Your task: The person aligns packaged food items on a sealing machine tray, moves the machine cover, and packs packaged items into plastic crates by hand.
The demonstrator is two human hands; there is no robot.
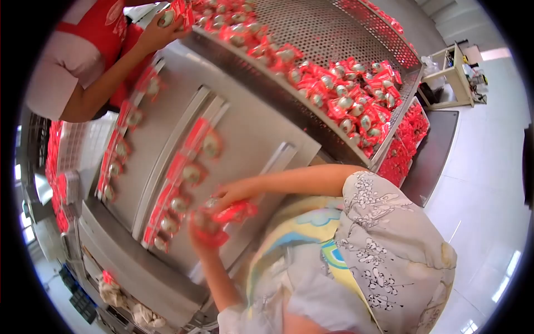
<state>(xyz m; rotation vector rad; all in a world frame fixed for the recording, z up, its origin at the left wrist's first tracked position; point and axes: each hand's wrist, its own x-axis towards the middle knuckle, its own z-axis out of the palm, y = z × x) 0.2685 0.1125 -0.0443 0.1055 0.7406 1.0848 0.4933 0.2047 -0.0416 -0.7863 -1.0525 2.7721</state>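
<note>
My right hand [238, 192] is curled over a red pouch [238, 212] with a pale green egg in its clear end. Close beside it, my left hand [203, 222] is closed around another red egg pouch [214, 239]; motion blurs its fingers. Both hands are over the near part of a steel machine bed [245, 142]. A row of red egg pouches [192, 173] lies along the middle bar [167, 150], eggs towards me. A second row of pouches [121, 147] lies along the far side.
A perforated steel tray [311, 33] at the upper right holds many egg pouches [356, 100]. Across the bed, a co-worker's hand [158, 33] holds pouches over the tray's edge. Red material [409, 136] fills a container below the tray. A small stand [453, 78] is farther right.
</note>
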